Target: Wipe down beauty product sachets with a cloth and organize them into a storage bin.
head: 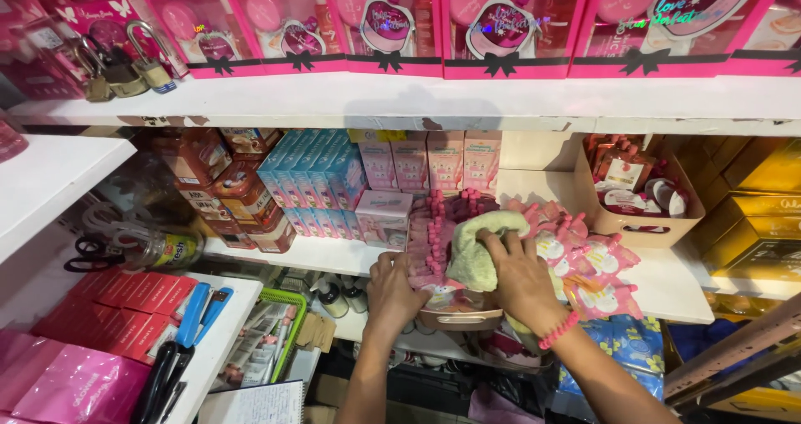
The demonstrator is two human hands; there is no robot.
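My right hand [519, 275], with a pink bead bracelet on its wrist, presses a pale green-yellow cloth [477, 249] against a row of pink sachets [434, 232] packed in a small tray [460, 317] on the middle shelf. My left hand [392, 289] rests on the left end of that tray, fingers curled on the pink packets. More pink sachets [594, 265] lie loose to the right of my right hand.
Pink gift boxes [501, 23] line the top shelf [400, 98], with padlocks [125, 65] at left. Blue boxes [313, 178], brown packets [229, 186] and a cardboard box [638, 190] fill the middle shelf. Scissors [88, 253], pens [192, 332] and a green basket [279, 332] sit lower left.
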